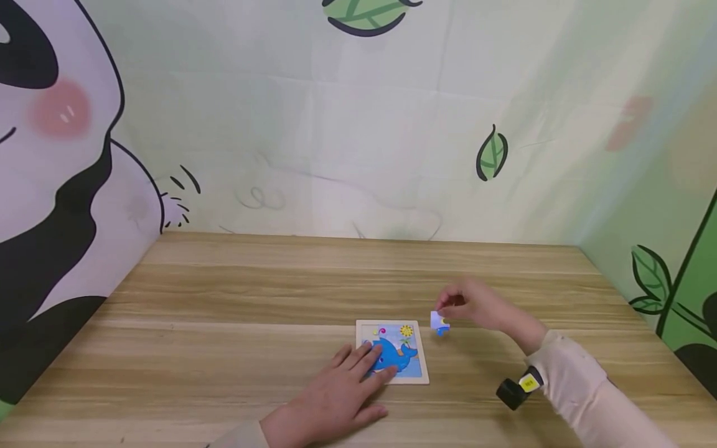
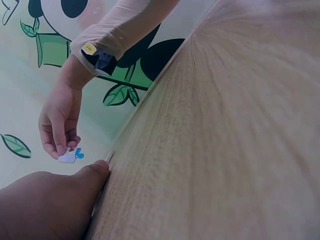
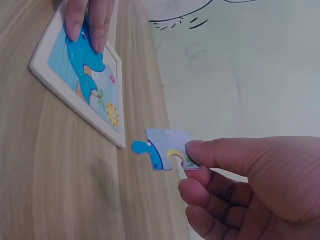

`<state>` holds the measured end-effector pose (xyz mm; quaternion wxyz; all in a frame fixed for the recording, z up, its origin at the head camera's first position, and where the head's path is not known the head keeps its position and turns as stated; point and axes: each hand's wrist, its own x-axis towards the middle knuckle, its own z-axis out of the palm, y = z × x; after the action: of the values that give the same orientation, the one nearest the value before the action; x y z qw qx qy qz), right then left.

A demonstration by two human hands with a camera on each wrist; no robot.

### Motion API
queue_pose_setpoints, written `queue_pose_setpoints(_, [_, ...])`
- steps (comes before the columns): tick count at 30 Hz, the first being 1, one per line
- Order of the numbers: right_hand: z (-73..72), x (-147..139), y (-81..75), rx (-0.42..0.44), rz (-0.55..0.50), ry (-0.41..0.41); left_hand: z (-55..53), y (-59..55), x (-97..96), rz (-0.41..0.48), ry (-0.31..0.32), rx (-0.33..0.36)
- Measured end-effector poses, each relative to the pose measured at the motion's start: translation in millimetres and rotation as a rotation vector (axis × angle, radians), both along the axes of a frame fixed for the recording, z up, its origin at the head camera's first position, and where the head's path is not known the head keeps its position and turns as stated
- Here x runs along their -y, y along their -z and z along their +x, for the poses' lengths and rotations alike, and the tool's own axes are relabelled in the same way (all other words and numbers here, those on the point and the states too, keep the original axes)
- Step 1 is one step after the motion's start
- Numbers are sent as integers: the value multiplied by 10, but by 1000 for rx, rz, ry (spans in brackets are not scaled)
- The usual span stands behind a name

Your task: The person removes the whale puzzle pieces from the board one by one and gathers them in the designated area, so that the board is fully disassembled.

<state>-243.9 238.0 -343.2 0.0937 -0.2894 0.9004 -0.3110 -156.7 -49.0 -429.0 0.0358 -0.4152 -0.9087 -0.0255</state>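
Note:
Between thumb and fingers, my right hand pinches a jigsaw puzzle piece. The piece is pale lilac with a blue part, a rounded blue tab and a bit of yellow. It is held up off the table, just right of a square puzzle board with a light wooden frame. A blue whale, a yellow sun and a small palm are pictured on the board. My left hand rests on the board's left side with fingers spread, hiding its lower left part. In the left wrist view, the left thumb shows at the board's edge.
The wooden table runs back to a painted wall with a panda at the left and green leaves. A black wrist device with a yellow label hangs at my right sleeve.

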Motion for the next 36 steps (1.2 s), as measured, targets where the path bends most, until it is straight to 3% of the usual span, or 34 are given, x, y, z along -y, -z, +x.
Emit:
queue_pose_setpoints(21, [-13, -84, 233, 67, -10, 42, -1, 14, 8, 13, 4, -18])
queue_pose_setpoints(36, [-113, -111, 398, 31, 30, 73, 1, -10, 8, -8, -6, 6])
